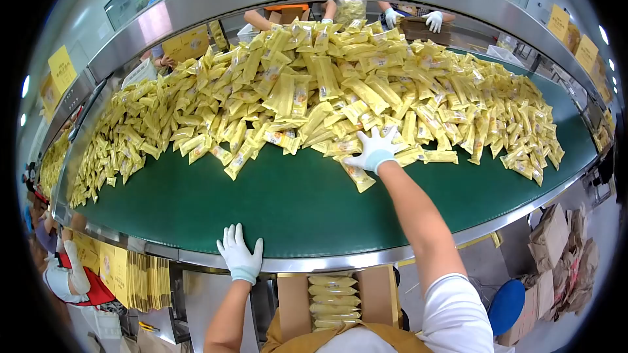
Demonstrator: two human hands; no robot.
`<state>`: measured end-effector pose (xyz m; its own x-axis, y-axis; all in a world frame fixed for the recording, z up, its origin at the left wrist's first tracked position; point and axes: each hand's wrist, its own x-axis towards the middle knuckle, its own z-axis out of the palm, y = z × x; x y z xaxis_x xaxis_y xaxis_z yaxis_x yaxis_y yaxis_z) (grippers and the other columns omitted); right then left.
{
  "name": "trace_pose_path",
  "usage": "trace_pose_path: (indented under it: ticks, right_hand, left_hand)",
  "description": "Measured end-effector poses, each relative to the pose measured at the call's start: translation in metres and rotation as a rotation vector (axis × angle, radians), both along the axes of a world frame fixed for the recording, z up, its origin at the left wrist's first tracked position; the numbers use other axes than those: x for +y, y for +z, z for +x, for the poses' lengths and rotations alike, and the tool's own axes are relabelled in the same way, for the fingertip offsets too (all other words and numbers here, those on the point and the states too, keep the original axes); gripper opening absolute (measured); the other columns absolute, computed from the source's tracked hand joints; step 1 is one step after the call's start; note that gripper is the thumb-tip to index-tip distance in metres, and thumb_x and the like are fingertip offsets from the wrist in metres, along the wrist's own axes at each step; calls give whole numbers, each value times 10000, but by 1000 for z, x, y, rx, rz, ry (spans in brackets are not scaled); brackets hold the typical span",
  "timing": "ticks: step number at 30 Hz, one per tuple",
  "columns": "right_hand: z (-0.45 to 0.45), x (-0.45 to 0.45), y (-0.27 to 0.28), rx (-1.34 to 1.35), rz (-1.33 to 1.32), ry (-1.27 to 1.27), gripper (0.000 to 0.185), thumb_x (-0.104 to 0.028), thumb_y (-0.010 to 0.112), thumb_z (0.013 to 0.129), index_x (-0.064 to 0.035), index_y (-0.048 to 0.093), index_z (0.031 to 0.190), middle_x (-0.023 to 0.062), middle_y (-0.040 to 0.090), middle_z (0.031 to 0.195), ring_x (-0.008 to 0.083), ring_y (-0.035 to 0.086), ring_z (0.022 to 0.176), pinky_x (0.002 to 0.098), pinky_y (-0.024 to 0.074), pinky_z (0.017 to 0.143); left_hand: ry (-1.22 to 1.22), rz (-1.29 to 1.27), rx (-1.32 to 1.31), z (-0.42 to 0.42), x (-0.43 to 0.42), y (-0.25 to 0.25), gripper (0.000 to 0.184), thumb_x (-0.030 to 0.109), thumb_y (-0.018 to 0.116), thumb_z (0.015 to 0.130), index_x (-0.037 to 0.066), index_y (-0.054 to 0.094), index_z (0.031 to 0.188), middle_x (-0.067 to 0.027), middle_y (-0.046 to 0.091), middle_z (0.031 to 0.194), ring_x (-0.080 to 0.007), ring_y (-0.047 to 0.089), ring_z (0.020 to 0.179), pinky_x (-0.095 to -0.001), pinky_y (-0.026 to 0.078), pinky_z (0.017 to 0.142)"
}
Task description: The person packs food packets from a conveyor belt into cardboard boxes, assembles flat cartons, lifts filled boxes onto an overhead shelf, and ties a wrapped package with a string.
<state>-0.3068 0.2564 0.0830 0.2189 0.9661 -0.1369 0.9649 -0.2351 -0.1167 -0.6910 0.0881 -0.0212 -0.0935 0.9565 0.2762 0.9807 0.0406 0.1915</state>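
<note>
A large heap of yellow wrapped packets [281, 95] lies on a green conveyor belt [190, 196]. My right hand [376, 149], in a white glove, is at the heap's near edge, fingers spread over several packets. One packet [356, 175] lies slanted just under its thumb. My left hand [240, 253], also gloved in white, rests open at the belt's near edge, with its fingers on the green surface and no packet in it. Below the edge, close to my body, an open cardboard box [294, 301] holds a row of yellow packets [333, 299].
A metal rail [281, 265] runs along the near edge of the belt. Folded yellow cartons [147, 281] stand at lower left, near a co-worker [69, 274]. Gloved hands of other people [433, 21] show across the belt. A blue stool [507, 307] and brown paper sacks [549, 242] are at lower right.
</note>
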Motion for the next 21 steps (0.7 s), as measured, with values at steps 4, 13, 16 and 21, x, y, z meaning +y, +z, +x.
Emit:
trace_pose_path:
  ticks: [4,13,16,21]
  right_hand:
    - [-29,4,-22,-105,36,-42,872,-593,766,691,-222,524,1442,131,366,1556,577,89,1469,735,270,1114]
    - [-15,-87,-91,85,432,352,469,-313,781,679,-63,655,1056,159,640,1082,500,414,1273,525,497,965]
    - [-7,-140,-76,204,283,466,502,-322,791,703,-79,652,1119,154,652,1128,474,440,1292,478,348,1138]
    - [38,-189,-51,420,246,520,566,-432,804,769,-76,671,1189,113,643,1276,415,500,1301,456,430,1071]
  left_hand:
    - [7,28,-55,-1,-1,-2,545,335,692,879,52,573,1330,-198,512,1423,-377,407,1399,-557,247,1182]
    - [7,46,-61,-6,3,-4,516,362,666,894,69,597,1312,-172,531,1415,-347,425,1389,-521,261,1185]
    - [5,34,-72,-8,3,-3,503,367,656,901,80,599,1310,-165,535,1416,-338,423,1392,-519,262,1186]
    - [-13,102,-63,-8,3,3,419,305,672,905,87,630,1260,-167,574,1363,-347,481,1329,-494,331,1133]
